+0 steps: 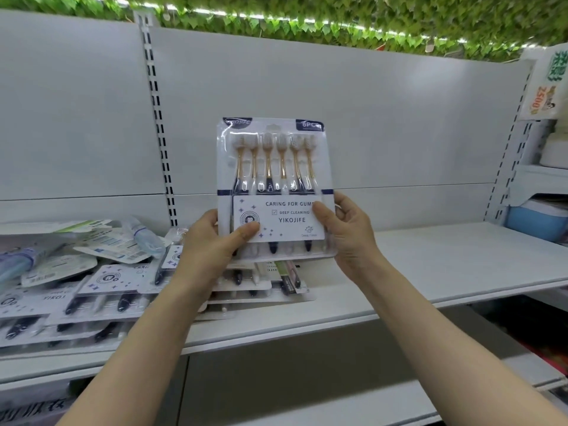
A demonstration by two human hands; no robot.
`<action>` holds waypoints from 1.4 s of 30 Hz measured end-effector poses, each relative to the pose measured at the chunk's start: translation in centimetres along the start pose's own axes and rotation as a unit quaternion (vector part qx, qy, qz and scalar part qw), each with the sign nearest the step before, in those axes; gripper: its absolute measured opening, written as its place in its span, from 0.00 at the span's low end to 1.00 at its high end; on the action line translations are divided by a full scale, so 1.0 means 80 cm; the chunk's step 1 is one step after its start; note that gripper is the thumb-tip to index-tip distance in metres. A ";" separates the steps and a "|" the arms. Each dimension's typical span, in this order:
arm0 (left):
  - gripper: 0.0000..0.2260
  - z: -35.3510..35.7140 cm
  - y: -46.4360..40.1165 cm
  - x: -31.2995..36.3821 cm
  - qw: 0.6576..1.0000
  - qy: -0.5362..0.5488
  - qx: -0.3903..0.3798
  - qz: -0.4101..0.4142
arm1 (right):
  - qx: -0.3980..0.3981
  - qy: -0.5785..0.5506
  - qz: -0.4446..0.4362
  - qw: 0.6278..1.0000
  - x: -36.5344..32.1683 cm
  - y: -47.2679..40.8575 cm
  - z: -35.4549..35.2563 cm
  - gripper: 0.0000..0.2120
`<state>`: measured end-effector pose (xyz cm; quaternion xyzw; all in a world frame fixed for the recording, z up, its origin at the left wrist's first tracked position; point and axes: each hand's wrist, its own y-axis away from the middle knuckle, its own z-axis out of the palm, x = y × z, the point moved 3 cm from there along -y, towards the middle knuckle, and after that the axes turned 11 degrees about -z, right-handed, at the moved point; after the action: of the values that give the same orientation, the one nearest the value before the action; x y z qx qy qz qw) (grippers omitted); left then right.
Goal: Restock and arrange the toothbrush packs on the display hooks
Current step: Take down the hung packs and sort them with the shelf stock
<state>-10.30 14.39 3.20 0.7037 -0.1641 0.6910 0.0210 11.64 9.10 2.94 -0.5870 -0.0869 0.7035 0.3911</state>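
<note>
I hold one toothbrush pack (273, 167) upright in front of the white back panel (384, 118). It is a clear blister with several gold-and-navy brushes and a white YIKOJIFE label. My left hand (212, 241) grips its lower left edge, thumb on the label. My right hand (344, 229) grips the lower right edge, thumb on the front. More of the same packs (104, 290) lie stacked flat on the shelf below and to the left. No display hook shows on the panel.
The white shelf (430, 265) stretches right of the pile. A slotted upright (159, 124) runs down the panel at left. Other packaged goods (101, 241) lie at the far left. A blue box (534, 219) sits on the neighbouring unit at right.
</note>
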 end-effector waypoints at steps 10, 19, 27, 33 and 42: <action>0.15 -0.124 0.001 -0.003 0.985 0.063 0.161 0.018 | -0.120 0.297 -0.006 0.947 0.049 -0.041 0.022 0.25; 0.14 -0.149 0.009 -0.014 0.985 0.052 0.165 0.028 | -0.264 0.465 0.035 0.844 0.098 -0.067 0.065 0.30; 0.11 -0.164 0.014 -0.015 0.985 0.066 0.154 0.037 | -0.243 0.553 -0.008 0.797 0.111 -0.079 0.075 0.22; 0.11 -0.168 0.017 -0.017 0.987 0.070 0.139 0.034 | -0.230 0.584 -0.102 0.772 0.110 -0.067 0.076 0.15; 0.11 -0.160 0.038 -0.001 0.986 0.057 0.148 0.042 | -0.081 0.444 -0.236 0.861 0.028 -0.078 0.053 0.15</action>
<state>-23.46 14.82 3.07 0.6509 -0.0878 0.7470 -0.1027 10.63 16.23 6.10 -0.8289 -0.0966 0.2456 0.4933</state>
